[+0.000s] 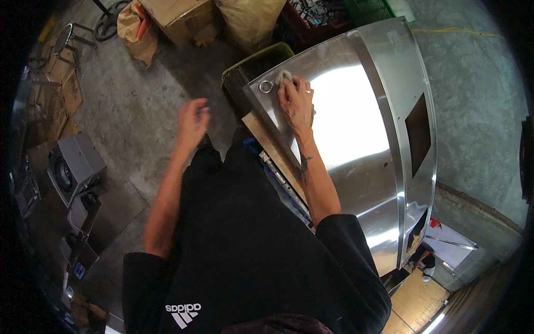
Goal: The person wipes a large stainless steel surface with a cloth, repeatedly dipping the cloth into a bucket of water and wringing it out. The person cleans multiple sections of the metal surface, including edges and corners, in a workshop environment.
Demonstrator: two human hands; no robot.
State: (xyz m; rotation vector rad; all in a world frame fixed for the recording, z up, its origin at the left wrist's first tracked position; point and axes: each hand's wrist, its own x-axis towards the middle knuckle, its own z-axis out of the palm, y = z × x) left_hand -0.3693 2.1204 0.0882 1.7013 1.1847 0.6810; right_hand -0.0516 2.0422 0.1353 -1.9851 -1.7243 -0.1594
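Observation:
My right hand (pixel 297 106) presses a wad of greyish cloth (pixel 285 77) against a shiny steel panel (pixel 345 183), close to its far left corner. Its fingers are bent over the cloth and partly hide it. Just left of the cloth is a round ring (pixel 266 86) on the steel; whether it lies loose or rims a hole I cannot tell. Over the floor to the left hangs my left hand (pixel 193 122), holding nothing, its fingers loosely bent, apart and slightly blurred.
A wooden board (pixel 272 146) runs along the panel's near edge. Behind its corner stands a dark green-rimmed crate (pixel 233 83). Cardboard boxes (pixel 186 19), sacks and a red crate line the back. Grey boxy equipment (pixel 80 158) sits on the left. Another person (pixel 427 264) is far right.

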